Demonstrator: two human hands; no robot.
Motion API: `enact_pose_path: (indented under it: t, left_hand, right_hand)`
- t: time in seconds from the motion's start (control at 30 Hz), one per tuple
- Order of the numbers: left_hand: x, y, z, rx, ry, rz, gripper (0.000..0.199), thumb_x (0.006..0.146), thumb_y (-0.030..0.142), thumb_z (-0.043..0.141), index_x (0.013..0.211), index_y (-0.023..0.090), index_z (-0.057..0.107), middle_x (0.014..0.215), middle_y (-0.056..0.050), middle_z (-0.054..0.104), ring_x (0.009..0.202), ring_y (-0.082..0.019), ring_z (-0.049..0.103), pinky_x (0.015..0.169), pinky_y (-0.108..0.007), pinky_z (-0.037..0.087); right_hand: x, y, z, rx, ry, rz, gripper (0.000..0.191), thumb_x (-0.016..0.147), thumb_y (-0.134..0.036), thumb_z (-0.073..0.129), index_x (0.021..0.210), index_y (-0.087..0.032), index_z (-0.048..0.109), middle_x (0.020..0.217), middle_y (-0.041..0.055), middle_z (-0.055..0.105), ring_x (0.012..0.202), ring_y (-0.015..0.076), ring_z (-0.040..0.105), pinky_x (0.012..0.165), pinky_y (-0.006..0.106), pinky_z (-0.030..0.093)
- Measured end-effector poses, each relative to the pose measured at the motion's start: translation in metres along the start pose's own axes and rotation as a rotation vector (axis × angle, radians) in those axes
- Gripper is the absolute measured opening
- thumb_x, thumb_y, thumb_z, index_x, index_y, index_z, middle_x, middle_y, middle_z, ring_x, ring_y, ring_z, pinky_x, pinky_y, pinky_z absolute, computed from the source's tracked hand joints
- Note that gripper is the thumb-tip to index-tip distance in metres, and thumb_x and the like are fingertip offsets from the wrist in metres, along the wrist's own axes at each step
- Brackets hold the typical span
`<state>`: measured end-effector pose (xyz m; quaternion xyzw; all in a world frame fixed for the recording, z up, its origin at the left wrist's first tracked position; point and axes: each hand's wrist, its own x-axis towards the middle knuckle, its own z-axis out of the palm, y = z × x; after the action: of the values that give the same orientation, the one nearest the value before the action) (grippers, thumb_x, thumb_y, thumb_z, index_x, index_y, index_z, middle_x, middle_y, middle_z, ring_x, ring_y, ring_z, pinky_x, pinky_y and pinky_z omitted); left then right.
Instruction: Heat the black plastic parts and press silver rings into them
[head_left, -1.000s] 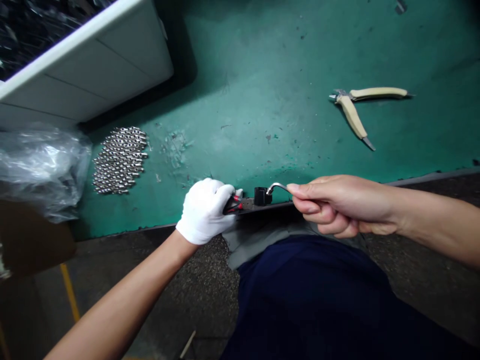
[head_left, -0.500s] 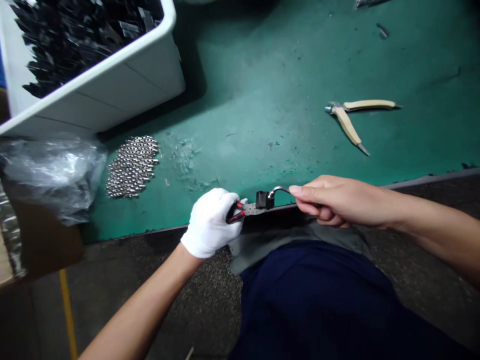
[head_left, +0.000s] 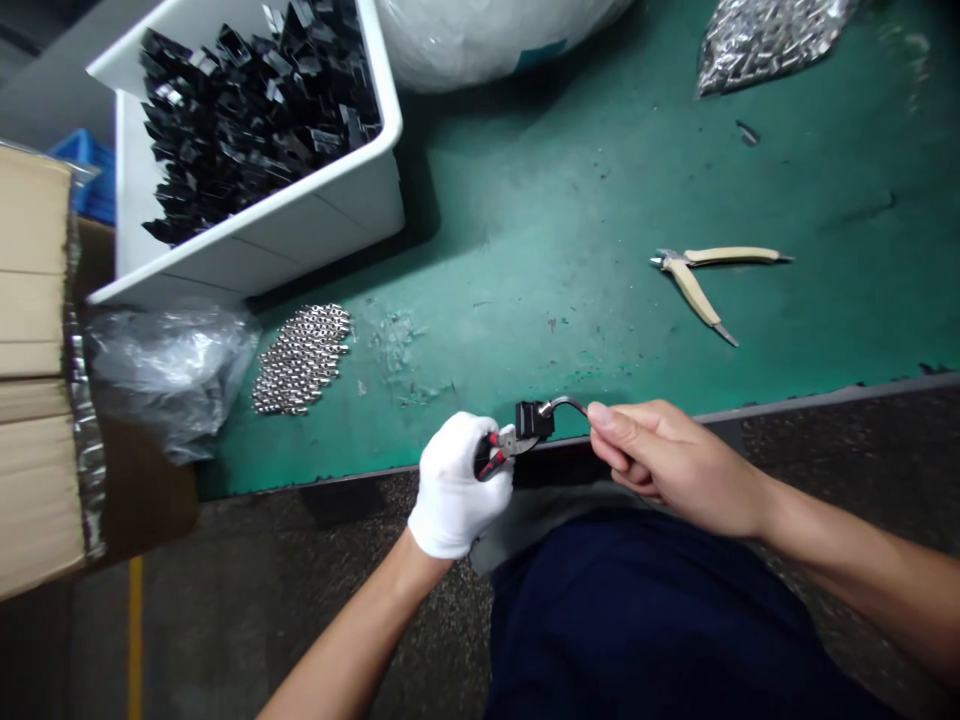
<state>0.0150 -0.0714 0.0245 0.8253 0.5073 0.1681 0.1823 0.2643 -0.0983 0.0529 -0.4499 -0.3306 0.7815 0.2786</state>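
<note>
My left hand point(head_left: 460, 487), in a white glove, is closed round the handles of red-and-black pliers point(head_left: 507, 441). The jaws of the pliers meet a small black block-shaped part point(head_left: 534, 420) at the table's front edge. A small metal fitting point(head_left: 547, 408) sits at the part's right side. My bare right hand point(head_left: 660, 455) is closed on a bent metal hex key point(head_left: 570, 402), whose short end reaches that fitting. The rest of the hex key is hidden in my fingers.
Small metal fittings point(head_left: 304, 360) lie heaped on the green table point(head_left: 510, 300), beside a clear plastic bag point(head_left: 176, 370). A white bin point(head_left: 315, 215) holds black parts. Cream-handled cutters point(head_left: 697, 285) lie to the right. A bag of metal pieces point(head_left: 772, 45) and a cardboard box point(head_left: 37, 380) flank the table.
The view has shifted up and left, so more of the bin, box and far bags shows. My left hand keeps hold of the pliers, and the right still grips the hex key.
</note>
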Motion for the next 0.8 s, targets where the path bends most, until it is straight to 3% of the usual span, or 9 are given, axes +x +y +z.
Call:
enact_pose_path:
  t: [0.37, 0.63, 0.8]
  left_hand:
    - [0.001, 0.026, 0.018, -0.113, 0.156, -0.275, 0.013, 0.084, 0.019, 0.058, 0.075, 0.021, 0.049, 0.069, 0.002, 0.052, 0.061, -0.012, 0.051, 0.06, -0.025, 0.04]
    - [0.004, 0.027, 0.02, -0.186, 0.191, -0.322, 0.014, 0.086, 0.022, 0.059, 0.075, 0.021, 0.05, 0.07, 0.001, 0.052, 0.061, -0.013, 0.051, 0.062, -0.026, 0.042]
    - [0.004, 0.028, 0.022, -0.289, 0.207, -0.378, 0.005, 0.088, 0.026, 0.058, 0.085, 0.022, 0.057, 0.073, 0.0, 0.058, 0.063, -0.014, 0.055, 0.065, -0.027, 0.045]
  right_hand:
    - [0.019, 0.001, 0.034, 0.409, 0.041, -0.105, 0.049, 0.099, -0.058, 0.042, 0.068, -0.02, 0.038, 0.053, -0.0098, 0.023, 0.042, 0.0059, 0.02, 0.039, 0.02, 0.013]
    - [0.027, -0.001, 0.037, 0.519, -0.048, -0.127, 0.049, 0.098, -0.057, 0.046, 0.068, -0.019, 0.041, 0.052, -0.0103, 0.024, 0.041, 0.0049, 0.019, 0.038, 0.019, 0.013]
    - [0.029, -0.005, 0.037, 0.786, -0.21, -0.005, 0.047, 0.099, -0.055, 0.044, 0.068, -0.02, 0.038, 0.051, -0.0111, 0.021, 0.04, 0.0041, 0.01, 0.037, 0.015, 0.012]
